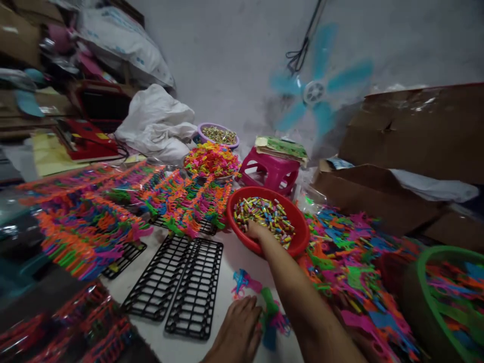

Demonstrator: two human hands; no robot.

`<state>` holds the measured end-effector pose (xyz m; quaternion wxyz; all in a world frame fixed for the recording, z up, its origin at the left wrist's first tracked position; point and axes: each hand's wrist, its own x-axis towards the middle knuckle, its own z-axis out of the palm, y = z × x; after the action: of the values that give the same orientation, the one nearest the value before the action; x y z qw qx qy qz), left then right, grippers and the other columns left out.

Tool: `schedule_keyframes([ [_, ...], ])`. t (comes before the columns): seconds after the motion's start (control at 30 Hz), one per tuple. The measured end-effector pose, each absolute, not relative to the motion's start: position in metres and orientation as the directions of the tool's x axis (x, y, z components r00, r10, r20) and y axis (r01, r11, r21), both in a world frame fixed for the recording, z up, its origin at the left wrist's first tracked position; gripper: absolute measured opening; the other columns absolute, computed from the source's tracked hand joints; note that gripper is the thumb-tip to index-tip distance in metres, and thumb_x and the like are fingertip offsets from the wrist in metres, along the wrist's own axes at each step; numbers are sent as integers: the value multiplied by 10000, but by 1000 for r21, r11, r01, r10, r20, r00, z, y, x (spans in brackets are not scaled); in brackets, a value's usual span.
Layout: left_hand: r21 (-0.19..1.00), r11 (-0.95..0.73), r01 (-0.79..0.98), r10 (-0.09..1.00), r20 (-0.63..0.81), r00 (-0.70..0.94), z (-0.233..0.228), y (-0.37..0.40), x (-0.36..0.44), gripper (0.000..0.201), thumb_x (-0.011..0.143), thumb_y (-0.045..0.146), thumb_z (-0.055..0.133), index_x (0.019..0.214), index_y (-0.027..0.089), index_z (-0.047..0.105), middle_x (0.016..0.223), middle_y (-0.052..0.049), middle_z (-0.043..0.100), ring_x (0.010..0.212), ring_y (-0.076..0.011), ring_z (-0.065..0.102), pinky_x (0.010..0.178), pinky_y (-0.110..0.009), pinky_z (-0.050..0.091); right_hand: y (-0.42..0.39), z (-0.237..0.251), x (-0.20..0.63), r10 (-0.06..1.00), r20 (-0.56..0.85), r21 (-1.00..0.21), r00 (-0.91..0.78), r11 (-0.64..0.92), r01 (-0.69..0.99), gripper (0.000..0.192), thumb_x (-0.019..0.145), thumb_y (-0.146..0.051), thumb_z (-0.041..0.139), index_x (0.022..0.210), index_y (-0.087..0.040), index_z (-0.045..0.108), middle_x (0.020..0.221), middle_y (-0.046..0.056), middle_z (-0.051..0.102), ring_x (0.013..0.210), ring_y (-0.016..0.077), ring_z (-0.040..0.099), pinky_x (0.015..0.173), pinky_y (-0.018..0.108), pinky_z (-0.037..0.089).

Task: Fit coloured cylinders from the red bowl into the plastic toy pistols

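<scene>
One hand, the right hand (pixel 256 230), dips into the round red plastic bowl (pixel 298 242) of small multicoloured paper rolls (pixel 264 214) past the black plastic grid trays (pixel 196 287), its grip hidden from me, and shallow pinches should avoid spills.

one red bowl (pixel 302 237) at centre, heaped with small coloured pieces, too many to count. one purple bowl (pixel 217 128) at 12 o'clock of it. one green basket (pixel 423 272) at 4 o'clock. one pink stool (pixel 269 171) at 1 o'clock. two bare black grids (pixel 177 282) side by side at 8 o'clock. one blue fan (pixel 314 93) on the wall. one hand (pixel 254 229) in view.
</scene>
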<state>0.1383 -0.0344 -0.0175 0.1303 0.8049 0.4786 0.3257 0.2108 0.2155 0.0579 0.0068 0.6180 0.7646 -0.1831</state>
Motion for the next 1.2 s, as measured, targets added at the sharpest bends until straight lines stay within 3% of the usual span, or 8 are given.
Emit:
schedule_keyframes([
  [0.17, 637, -469, 612, 882, 372, 289, -20, -38, 138, 437, 728, 217, 541, 1159, 221, 466, 1203, -90, 539, 1117, -245, 464, 970, -415, 347, 210, 58, 224, 941, -220, -317, -255, 179, 932, 160, 746, -213, 599, 880, -128, 575, 862, 45, 604, 748, 143, 573, 687, 304, 458],
  [0.3, 698, -442, 563, 897, 358, 260, -17, -39, 139, 416, 704, 207, 562, 1116, 211, 506, 1172, -114, 559, 1100, -261, 475, 975, -437, 336, 213, 76, 243, 988, -33, -401, -154, 128, 907, 228, 665, -109, 573, 893, -118, 568, 788, 99, 615, 719, 193, 574, 651, 304, 417],
  [0.47, 807, -386, 446, 922, 347, 171, -5, -39, 135, 322, 775, 205, 486, 1092, 194, 543, 1131, -118, 587, 1060, -232, 511, 957, -424, 360, 173, 110, 260, 982, 183, -575, -33, 135, 807, 294, 725, -249, 498, 998, -139, 504, 825, 61, 593, 695, 164, 560, 615, 265, 419],
  [0.63, 996, -89, 25, 996, 89, -7, 8, -42, 127, 337, 837, 372, 400, 1012, 162, 597, 1065, -112, 620, 1014, -218, 539, 918, -387, 382, 44, 105, 264, 950, 145, -930, -275, 226, 291, 225, 701, -305, 555, 894, -196, 518, 719, -12, 547, 606, 118, 516, 544, 219, 414],
  [0.77, 822, 324, -468, 944, -247, 220, 24, -51, 129, 457, 810, 487, 389, 911, 105, 618, 868, -104, 671, 842, -223, 612, 782, -364, 452, -45, 77, 261, 852, 48, -990, -521, 111, 91, 172, 683, -219, 582, 848, -196, 539, 811, 6, 549, 745, 133, 524, 660, 244, 426],
  [0.9, 565, 552, -613, 834, -374, 407, 45, -60, 134, 359, 731, 421, 555, 936, 130, 599, 828, -83, 677, 778, -214, 629, 675, -316, 478, -80, 63, 267, 800, -29, -999, -599, -13, 31, 193, 645, -216, 603, 837, -229, 588, 775, -11, 559, 713, 138, 530, 655, 269, 428],
  [1.07, 674, 527, -517, 843, -338, 419, 51, -62, 125, 340, 634, 246, 704, 928, 138, 571, 821, -63, 683, 651, -151, 635, 615, -251, 477, -85, 71, 286, 800, -146, -984, -582, -175, 6, 232, 641, -269, 611, 869, -312, 623, 810, 37, 627, 707, 180, 579, 567, 309, 449],
  [1.2, 708, 468, -529, 884, -390, 260, 45, -57, 114, 263, 642, 215, 706, 843, 142, 553, 849, -57, 681, 730, -145, 642, 698, -261, 499, -80, 65, 293, 887, -193, -964, -420, -251, -88, 362, 649, -289, 629, 1008, -294, 585, 772, 24, 640, 500, 111, 523, 412, 218, 377],
])
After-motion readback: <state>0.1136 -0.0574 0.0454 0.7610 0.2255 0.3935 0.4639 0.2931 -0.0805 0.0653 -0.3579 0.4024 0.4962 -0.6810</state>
